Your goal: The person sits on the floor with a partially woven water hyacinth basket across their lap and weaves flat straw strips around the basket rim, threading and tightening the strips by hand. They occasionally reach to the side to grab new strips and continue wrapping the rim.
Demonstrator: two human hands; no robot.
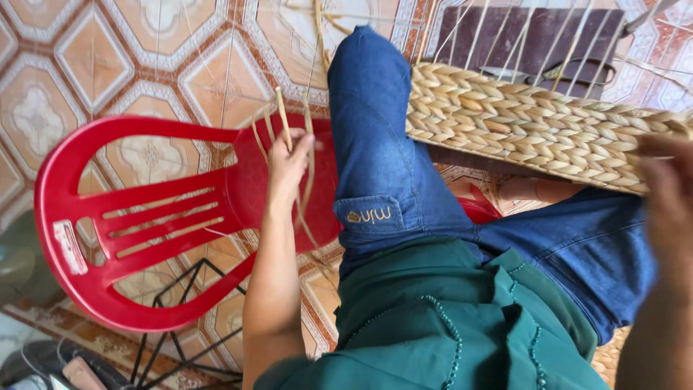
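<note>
- Looking down at our own lap here: our left hand (289, 160) is pinched around a few pale straw strands (283, 119), holding them up over the seat of the red plastic chair (94, 217) that lies tipped on the tiled floor (94, 65).
- Our right hand (668, 191) is at the far right edge of the view, blurred, pressed against the end of the woven straw mat (520, 123). We honestly can't tell if it's gripping or just resting there.
- That braided mat lies across our jeans leg (382, 144), with loose thin strands sticking up from its far edge.
- What could go wrong, as we see it: the strands in the left hand look thin and dry, so a hard tug or sharp bend might snap them. They also hang close to the chair's slots and could snag there.
- The mat sits on the knee with no other support visible, so a leg shift might let it slide.
- Room-wise, the floor left of the chair looks open, but a black wire frame (180, 318) sits just below the left elbow, and the right side is tight against the frame edge.
</note>
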